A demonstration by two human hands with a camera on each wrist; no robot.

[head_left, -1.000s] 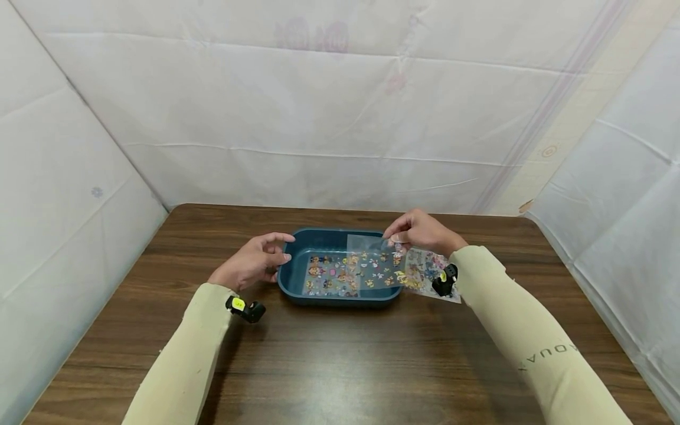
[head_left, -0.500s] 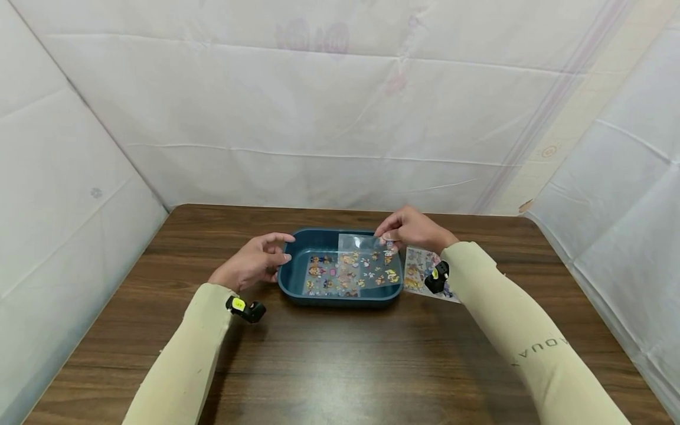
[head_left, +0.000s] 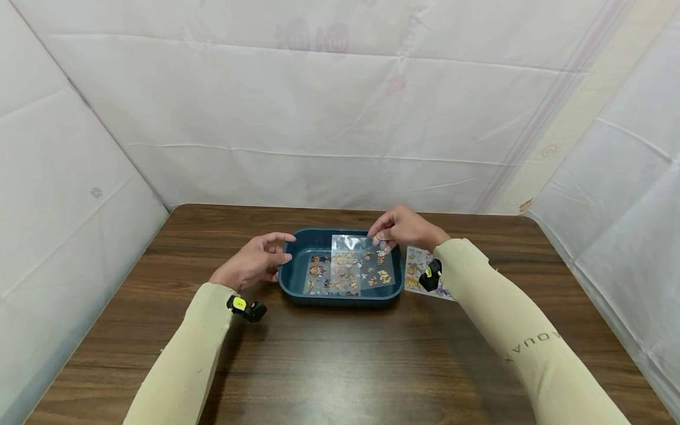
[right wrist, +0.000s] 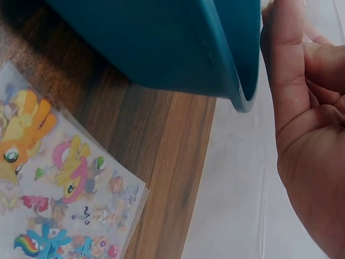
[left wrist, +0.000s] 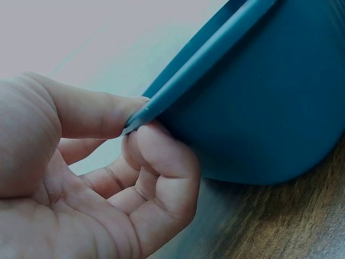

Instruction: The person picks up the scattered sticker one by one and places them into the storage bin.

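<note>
A blue plastic tray [head_left: 289, 280] sits on the brown wooden table [head_left: 340, 360]. My left hand [head_left: 254, 262] pinches the tray's left rim [left wrist: 215, 48] between thumb and fingers. My right hand [head_left: 402, 229] pinches the top edge of a clear sticker sheet [head_left: 363, 265] and holds it over the tray. Another sticker sheet [head_left: 319, 274] lies inside the tray under it. In the right wrist view the tray's outer wall [right wrist: 161, 48] is next to my right hand [right wrist: 307, 124], and the held sheet is hidden there.
One more sticker sheet [head_left: 417, 273] with cartoon ponies [right wrist: 48, 183] lies on the table right of the tray. White cloth walls [head_left: 340, 118] close in the back and both sides of the table.
My right hand has carried the clear sticker sheet leftward, from over the tray's right rim to over its middle. My left hand has stayed on the tray's rim.
</note>
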